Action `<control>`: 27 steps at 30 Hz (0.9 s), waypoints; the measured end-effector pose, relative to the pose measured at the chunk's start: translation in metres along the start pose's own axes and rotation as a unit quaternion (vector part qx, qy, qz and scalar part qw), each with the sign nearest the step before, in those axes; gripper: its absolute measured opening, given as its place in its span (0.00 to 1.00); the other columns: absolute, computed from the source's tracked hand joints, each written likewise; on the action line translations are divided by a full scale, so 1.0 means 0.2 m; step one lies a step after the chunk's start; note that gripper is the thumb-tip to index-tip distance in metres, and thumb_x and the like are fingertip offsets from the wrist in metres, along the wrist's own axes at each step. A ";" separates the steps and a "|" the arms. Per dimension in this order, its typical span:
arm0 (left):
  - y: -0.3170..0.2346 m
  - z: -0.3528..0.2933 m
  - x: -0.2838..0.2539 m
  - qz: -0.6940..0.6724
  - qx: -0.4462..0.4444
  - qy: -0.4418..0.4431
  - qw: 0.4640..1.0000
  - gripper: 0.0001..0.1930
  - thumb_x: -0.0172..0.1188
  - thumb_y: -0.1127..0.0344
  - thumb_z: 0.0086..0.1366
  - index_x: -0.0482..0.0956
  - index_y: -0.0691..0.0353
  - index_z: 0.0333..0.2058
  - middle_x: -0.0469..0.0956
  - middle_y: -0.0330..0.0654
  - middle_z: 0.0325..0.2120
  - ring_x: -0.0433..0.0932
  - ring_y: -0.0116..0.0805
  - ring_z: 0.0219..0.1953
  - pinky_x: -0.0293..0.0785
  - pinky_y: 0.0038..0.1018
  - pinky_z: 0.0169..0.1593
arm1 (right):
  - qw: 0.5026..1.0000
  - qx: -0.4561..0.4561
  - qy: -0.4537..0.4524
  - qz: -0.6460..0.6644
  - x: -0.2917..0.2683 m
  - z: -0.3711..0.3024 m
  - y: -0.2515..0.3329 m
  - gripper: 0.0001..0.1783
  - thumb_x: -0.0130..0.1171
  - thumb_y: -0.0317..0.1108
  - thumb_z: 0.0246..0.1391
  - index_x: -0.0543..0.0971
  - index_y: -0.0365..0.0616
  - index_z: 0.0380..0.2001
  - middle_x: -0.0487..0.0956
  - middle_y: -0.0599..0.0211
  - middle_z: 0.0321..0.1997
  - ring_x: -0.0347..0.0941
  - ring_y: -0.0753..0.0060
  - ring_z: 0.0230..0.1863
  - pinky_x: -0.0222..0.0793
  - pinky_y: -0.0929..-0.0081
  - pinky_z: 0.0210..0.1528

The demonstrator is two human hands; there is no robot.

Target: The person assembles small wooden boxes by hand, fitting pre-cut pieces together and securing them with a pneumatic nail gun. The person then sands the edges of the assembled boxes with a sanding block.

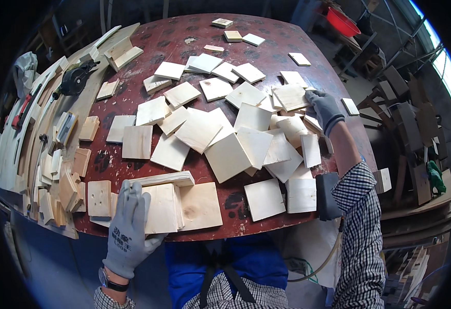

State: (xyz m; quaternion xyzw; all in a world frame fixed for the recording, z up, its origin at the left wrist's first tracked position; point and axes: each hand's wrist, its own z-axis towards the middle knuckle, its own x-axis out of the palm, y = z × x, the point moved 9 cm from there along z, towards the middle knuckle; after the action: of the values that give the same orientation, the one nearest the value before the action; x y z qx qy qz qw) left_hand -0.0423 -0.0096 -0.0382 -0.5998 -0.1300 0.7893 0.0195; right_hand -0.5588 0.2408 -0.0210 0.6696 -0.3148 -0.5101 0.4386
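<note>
At the far left we see one red-handled tool (21, 112) and one black reel (76, 80) lying on long pale boards (22, 149). On the near left of the red table (148, 44), our left hand (128, 229), gloved in grey, has its fingers nearly straight and its thumb spread, touching the left side of one stack (159, 208); whether it grips, we cannot tell. We cannot count the stack's squares. One strip (169, 178) lies at its far side, and one knotty square (202, 207) just to its right.

The middle holds one loose heap (228, 157), its overlapping squares too many to count surely. Beyond it lie five small pieces (253, 39). Near right of the heap are two squares (264, 200) side by side, with one dark block (328, 196) beside them.

Our right hand (323, 107), gloved too, is closed on the right edge of one pale square (290, 98), over the heap's far right. Farther right, we have one red basin (343, 22) and one green cloth (434, 178), both off the table.
</note>
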 end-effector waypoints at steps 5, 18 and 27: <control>0.00 0.00 -0.01 0.006 0.000 0.009 1.000 0.51 0.71 0.45 0.64 0.54 0.60 0.76 0.57 0.62 0.76 0.56 0.73 0.76 0.59 0.58 0.77 | 0.986 -0.029 0.161 0.012 0.22 -0.05 0.05 0.18 0.58 0.37 0.74 0.84 0.36 0.56 0.85 0.64 0.42 0.82 0.76 0.38 0.81 0.76 0.43; 0.00 0.00 0.00 -0.010 -0.006 0.016 1.000 0.53 0.78 0.51 0.56 0.57 0.61 0.73 0.57 0.63 0.75 0.56 0.72 0.76 0.60 0.58 0.77 | 0.809 -0.064 0.178 -0.557 0.06 0.09 -0.10 0.57 0.66 0.78 0.49 0.72 0.46 0.70 0.63 0.39 0.77 0.58 0.35 0.79 0.58 0.45 0.79; -0.01 0.01 0.00 -0.003 -0.010 0.017 1.000 0.53 0.78 0.51 0.55 0.58 0.64 0.73 0.58 0.65 0.74 0.56 0.74 0.75 0.61 0.60 0.75 | 0.785 -0.072 0.185 -0.587 0.11 0.02 -0.07 0.62 0.67 0.85 0.38 0.72 0.53 0.68 0.63 0.40 0.77 0.56 0.33 0.80 0.57 0.40 0.79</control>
State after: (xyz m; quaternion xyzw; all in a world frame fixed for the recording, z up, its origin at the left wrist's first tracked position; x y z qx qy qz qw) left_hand -0.0446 -0.0087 -0.0367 -0.6130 -0.1388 0.7776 0.0180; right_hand -0.5561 0.2261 -0.0441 0.7735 0.2638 -0.5561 0.1511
